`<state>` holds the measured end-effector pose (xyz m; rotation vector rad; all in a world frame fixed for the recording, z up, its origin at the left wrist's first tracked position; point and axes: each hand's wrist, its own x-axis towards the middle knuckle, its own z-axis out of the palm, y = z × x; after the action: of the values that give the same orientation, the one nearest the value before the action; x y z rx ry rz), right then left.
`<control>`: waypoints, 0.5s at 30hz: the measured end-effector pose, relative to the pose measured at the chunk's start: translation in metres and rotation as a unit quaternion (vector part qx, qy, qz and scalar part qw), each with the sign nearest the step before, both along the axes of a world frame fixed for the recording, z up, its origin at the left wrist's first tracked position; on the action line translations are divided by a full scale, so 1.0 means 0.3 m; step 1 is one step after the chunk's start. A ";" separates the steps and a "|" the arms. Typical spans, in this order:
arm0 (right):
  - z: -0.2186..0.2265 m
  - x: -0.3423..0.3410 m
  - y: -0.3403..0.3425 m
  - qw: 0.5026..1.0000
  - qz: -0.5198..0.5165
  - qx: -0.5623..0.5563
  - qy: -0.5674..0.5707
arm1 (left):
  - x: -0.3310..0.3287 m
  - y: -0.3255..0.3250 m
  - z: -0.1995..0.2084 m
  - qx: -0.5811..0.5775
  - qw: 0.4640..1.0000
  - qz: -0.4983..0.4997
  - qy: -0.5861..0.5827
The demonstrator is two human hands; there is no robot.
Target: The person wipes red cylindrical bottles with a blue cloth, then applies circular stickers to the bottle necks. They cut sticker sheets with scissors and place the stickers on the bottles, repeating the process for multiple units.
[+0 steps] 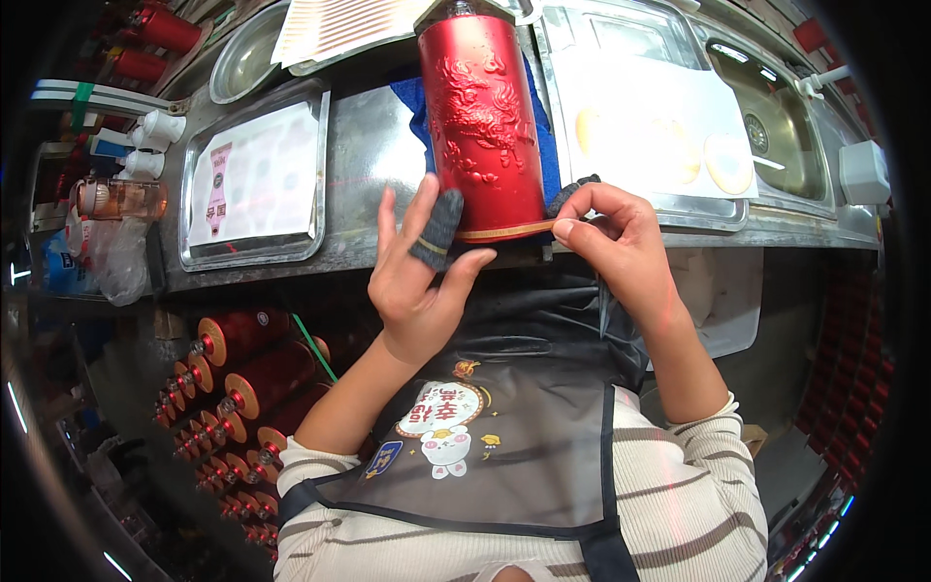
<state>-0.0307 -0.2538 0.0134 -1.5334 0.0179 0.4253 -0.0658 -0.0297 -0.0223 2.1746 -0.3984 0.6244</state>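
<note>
Your left hand is spread wide, fingers and thumb well apart, with a dark finger sleeve on one finger. It sits at the near left corner of the red bottle; you cannot tell whether the sleeve presses on it. Your right hand is pinched narrow, thumb and forefinger closing on the right end of the gold strip, which runs along the bottle's base edge.

To your left, a metal tray holds a white sheet with pink print. To your right, another tray carries a white sheet with pale yellow rounds on it. A round metal bowl stands farther off.

The bottle lies between your hands on a blue cloth on the desk, its embossed side up and its neck away from you.
</note>
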 end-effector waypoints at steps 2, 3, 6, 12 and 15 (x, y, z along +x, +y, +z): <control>-0.002 0.003 0.003 1.000 0.002 -0.002 -0.008 | -0.045 0.016 -0.019 0.026 0.999 0.009 0.017; -0.003 0.002 0.004 1.000 0.003 -0.003 -0.010 | -0.062 0.020 -0.029 0.027 0.999 0.016 0.022; -0.001 0.003 0.004 1.000 0.001 -0.002 0.008 | -0.059 0.008 -0.035 0.051 0.998 0.018 -0.022; 0.006 0.003 0.003 1.000 -0.004 -0.003 0.023 | -0.027 -0.011 0.030 0.149 0.987 -0.008 -0.064; -0.001 0.006 -0.001 0.999 0.003 0.009 0.033 | -0.007 -0.020 0.070 0.176 0.982 -0.027 -0.070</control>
<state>-0.0289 -0.2542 0.0131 -1.5008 0.0617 0.4797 -0.0680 -0.0357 -0.0012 2.4498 -0.6834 0.7240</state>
